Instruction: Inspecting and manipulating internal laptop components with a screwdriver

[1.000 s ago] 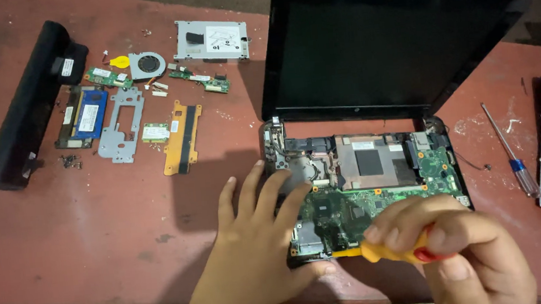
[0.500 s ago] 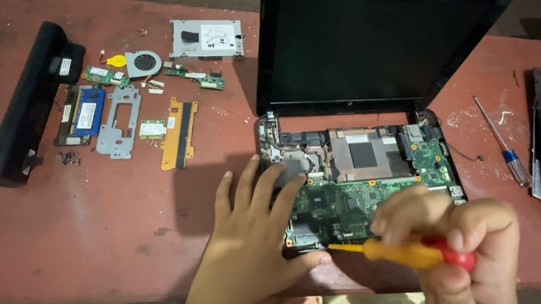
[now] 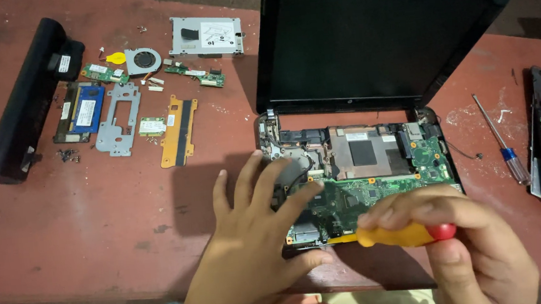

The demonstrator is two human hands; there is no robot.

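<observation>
Laptop (image 3: 376, 162): centre frame, lid up, keyboard off, board (image 3: 365, 192) bared.
Left hand (image 3: 252, 238): lower centre, fingers spread flat, pressed on the board's left edge, holding nothing.
Right hand (image 3: 467, 239): lower right, closed round a yellow screwdriver (image 3: 401, 234), shaft lying leftward over the board's near edge.
Spare screwdriver (image 3: 501, 141): right of laptop.
Parts: fan (image 3: 143, 60), battery (image 3: 25, 102), upper left.
</observation>
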